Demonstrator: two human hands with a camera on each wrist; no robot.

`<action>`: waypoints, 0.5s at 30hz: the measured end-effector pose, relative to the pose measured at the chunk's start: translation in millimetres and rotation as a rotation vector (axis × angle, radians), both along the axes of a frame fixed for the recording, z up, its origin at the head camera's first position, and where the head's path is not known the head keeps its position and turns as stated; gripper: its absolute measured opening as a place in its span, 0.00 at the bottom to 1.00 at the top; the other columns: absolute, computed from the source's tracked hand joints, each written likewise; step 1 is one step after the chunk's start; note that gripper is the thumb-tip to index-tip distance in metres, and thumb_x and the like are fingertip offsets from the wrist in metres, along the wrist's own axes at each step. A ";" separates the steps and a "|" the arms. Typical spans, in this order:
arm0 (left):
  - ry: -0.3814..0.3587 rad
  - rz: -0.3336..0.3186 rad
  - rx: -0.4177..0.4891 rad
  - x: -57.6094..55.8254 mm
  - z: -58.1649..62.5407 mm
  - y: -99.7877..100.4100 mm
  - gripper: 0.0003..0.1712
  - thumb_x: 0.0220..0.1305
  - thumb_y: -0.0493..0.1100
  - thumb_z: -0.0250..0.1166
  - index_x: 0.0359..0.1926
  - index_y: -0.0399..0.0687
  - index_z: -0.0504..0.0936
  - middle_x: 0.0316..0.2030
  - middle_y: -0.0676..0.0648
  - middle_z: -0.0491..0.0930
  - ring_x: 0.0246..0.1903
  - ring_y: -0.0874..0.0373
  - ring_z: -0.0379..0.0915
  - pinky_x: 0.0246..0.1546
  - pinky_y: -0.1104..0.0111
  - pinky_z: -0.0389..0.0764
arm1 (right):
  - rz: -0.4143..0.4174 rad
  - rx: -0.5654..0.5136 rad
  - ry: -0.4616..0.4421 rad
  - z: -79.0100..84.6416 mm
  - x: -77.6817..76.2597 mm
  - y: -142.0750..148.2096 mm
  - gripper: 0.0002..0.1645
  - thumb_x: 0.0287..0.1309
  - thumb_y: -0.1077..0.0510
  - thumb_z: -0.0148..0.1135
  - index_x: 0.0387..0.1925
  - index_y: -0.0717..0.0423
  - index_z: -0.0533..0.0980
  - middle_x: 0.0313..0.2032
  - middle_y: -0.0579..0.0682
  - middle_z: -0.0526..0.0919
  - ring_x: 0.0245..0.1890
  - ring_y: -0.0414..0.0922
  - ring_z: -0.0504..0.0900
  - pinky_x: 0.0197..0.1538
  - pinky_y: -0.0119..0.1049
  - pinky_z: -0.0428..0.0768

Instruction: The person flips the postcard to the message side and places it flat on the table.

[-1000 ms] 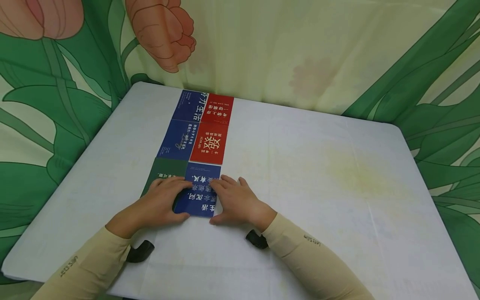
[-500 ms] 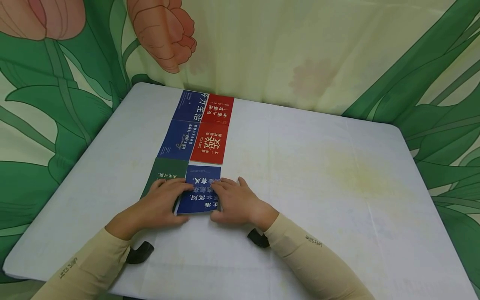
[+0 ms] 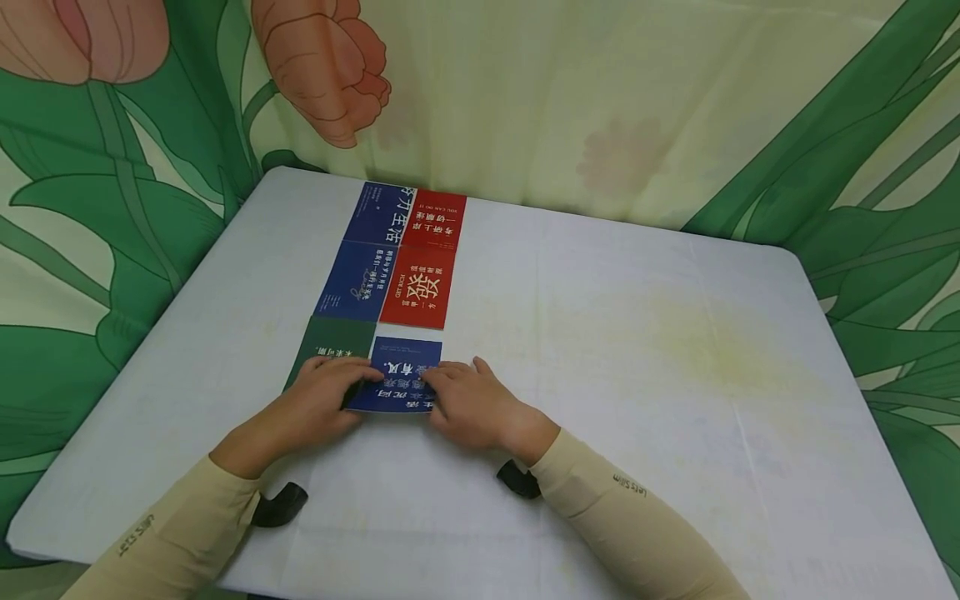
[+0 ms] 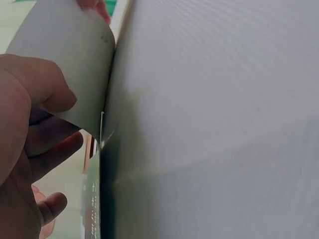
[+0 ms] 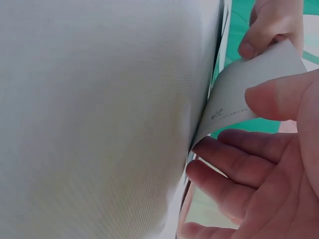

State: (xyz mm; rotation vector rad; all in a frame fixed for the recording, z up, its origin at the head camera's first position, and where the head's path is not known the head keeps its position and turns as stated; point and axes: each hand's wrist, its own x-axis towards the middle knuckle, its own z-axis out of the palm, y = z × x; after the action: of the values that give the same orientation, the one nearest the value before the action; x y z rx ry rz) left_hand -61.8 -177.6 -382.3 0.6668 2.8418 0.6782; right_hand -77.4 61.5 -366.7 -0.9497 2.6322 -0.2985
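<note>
A blue card with white lettering (image 3: 408,354) is pinched at its left side by my left hand (image 3: 318,407) and at its right side by my right hand (image 3: 480,408). Its near edge is bent up, while its far edge lies low, close over the white cloth. In the left wrist view, the thumb presses the card's pale underside (image 4: 70,50). The right wrist view shows the other thumb on that same curved underside (image 5: 239,82), with fingers behind it. Left of the blue card lies a green card (image 3: 341,335), partly hidden by my left hand.
Beyond lie two red cards, a nearer one (image 3: 416,287) and a farther one (image 3: 438,218), and two more blue cards, nearer (image 3: 354,279) and farther (image 3: 378,212), set edge to edge. The white-covered table (image 3: 637,350) extends right. A flower-printed curtain (image 3: 525,100) hangs behind.
The blue card's near edge has risen from the table and curled up. Its far edge has slid slightly toward me, widening the gap to the red card. Both thumbs have moved under it.
</note>
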 end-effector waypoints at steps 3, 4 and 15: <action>0.020 0.017 0.020 0.6 0.2 1.4 0.25 0.52 0.32 0.76 0.53 0.39 0.83 0.56 0.36 0.79 0.60 0.37 0.70 0.62 0.39 0.57 | 0.008 -0.013 0.028 -0.6 -0.1 0.6 0.28 0.71 0.54 0.49 0.67 0.62 0.70 0.62 0.56 0.77 0.65 0.51 0.72 0.69 0.56 0.63; 0.028 0.020 0.025 0.7 0.2 1.7 0.25 0.52 0.32 0.76 0.53 0.39 0.83 0.55 0.37 0.80 0.60 0.37 0.71 0.62 0.39 0.57 | 0.012 -0.021 0.038 -0.9 -0.2 0.9 0.27 0.71 0.55 0.50 0.67 0.63 0.70 0.61 0.56 0.78 0.64 0.51 0.73 0.68 0.55 0.64; 0.089 0.055 0.121 0.6 1.5 2.3 0.19 0.51 0.27 0.74 0.46 0.38 0.84 0.45 0.42 0.83 0.54 0.41 0.73 0.61 0.42 0.60 | -0.014 -0.160 0.047 -0.4 -3.9 5.8 0.25 0.65 0.61 0.59 0.62 0.67 0.71 0.50 0.56 0.85 0.50 0.50 0.84 0.58 0.42 0.78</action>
State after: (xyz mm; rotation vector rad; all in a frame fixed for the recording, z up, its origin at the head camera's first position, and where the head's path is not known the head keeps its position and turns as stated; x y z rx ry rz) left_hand -61.2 -175.3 -380.8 0.6548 2.9290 0.8556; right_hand -81.3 67.2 -367.2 -1.0000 2.6909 -0.5029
